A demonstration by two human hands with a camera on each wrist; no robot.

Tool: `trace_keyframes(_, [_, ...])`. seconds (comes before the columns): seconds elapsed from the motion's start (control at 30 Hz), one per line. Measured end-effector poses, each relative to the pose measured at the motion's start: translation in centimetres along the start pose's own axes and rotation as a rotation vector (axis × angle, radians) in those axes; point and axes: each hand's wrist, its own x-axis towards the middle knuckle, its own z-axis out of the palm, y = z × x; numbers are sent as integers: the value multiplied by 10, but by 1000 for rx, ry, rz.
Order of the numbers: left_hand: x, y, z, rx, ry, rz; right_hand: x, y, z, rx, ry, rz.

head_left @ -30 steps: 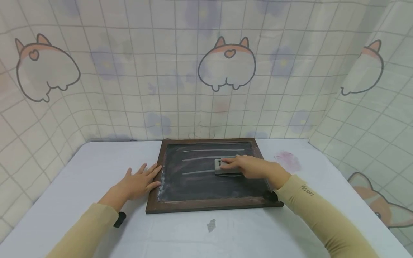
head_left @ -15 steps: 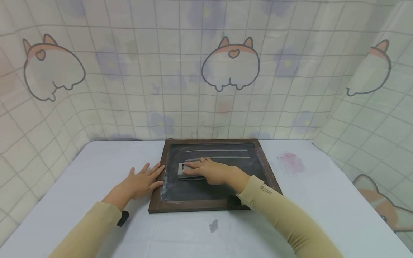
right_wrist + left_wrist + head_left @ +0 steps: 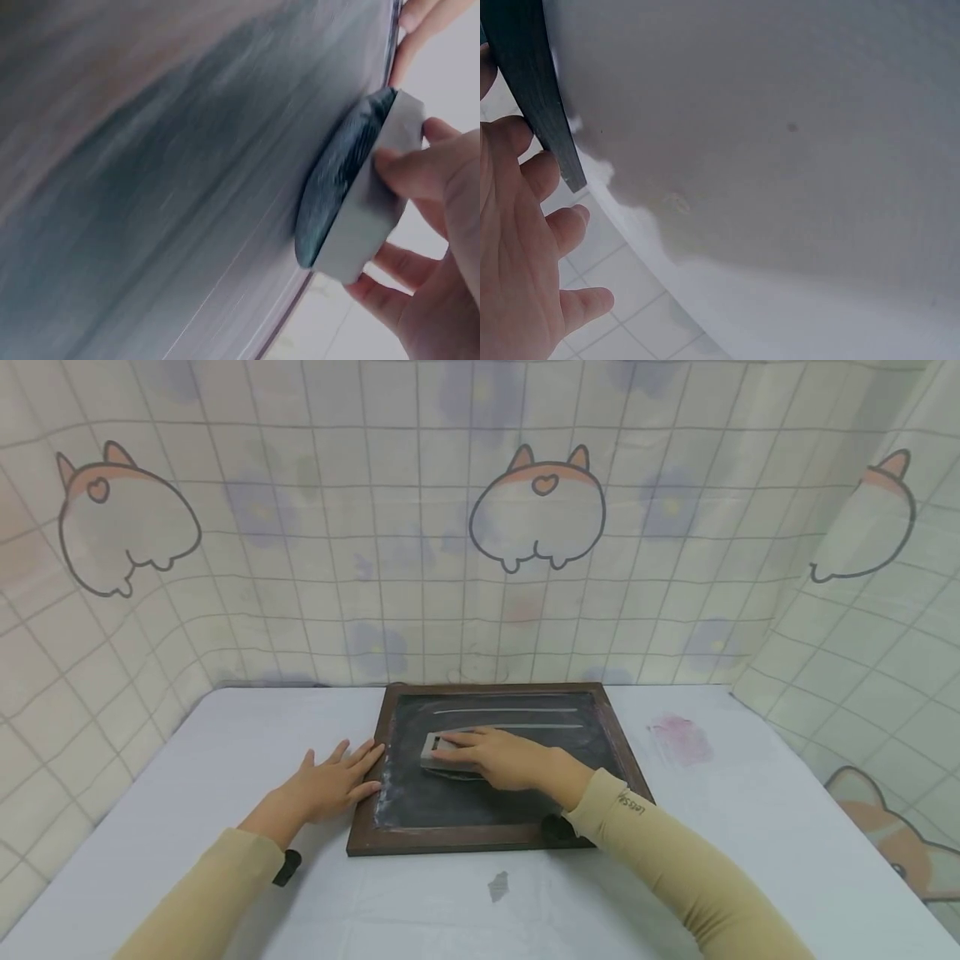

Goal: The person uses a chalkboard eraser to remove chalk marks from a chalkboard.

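A blackboard [image 3: 480, 806] in a brown wooden frame lies on the white table. Two chalk lines cross its upper part, the lower one partly behind the right hand. My right hand [image 3: 510, 760] grips a grey blackboard eraser [image 3: 433, 752] on the left half of the board. In the right wrist view, thumb and fingers hold the grey back of the eraser [image 3: 371, 202], its dark pad against the board. My left hand [image 3: 322, 787] rests with spread fingers on the left side of the frame. The left wrist view shows that hand [image 3: 517, 225] at the frame's edge [image 3: 536, 82].
The white table [image 3: 420, 918] has a grey patch [image 3: 498, 886] in front of the board and a pink smudge [image 3: 681, 740] to its right. A tile-patterned curtain [image 3: 480, 602] with cartoon dogs stands behind and at both sides.
My right hand has swept the eraser leftward across the board, then slightly back right. The third, lowest chalk line is gone. My left hand has stayed on the frame.
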Motion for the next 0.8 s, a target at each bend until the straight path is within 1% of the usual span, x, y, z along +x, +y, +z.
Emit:
trace_keyframes(0.07, [0,-1,1,-6,3,4,-9,8,-3,66,20,-21])
trace_keyframes(0.13, [1,-2,2,-9,1,7,-21,18,-5,135,28,-20])
trace_keyframes(0.2, [2,-3,3,-7,0,10,-33,27,-6,195,38,1])
trace_keyframes(0.27, [2,-4,4,-5,-1,12,-46,36,-7,238,43,44])
trace_keyframes(0.43, [2,-4,3,2,0,12,-79,55,-9,256,58,157])
trace_keyframes(0.6, [0,-4,1,-5,2,11,-107,65,-16,273,36,253])
trace_keyframes(0.7, [1,-4,2,-9,0,13,-114,67,-17,277,35,260])
trace_keyframes(0.8, [2,-4,3,-9,2,15,-111,68,-16,243,47,246])
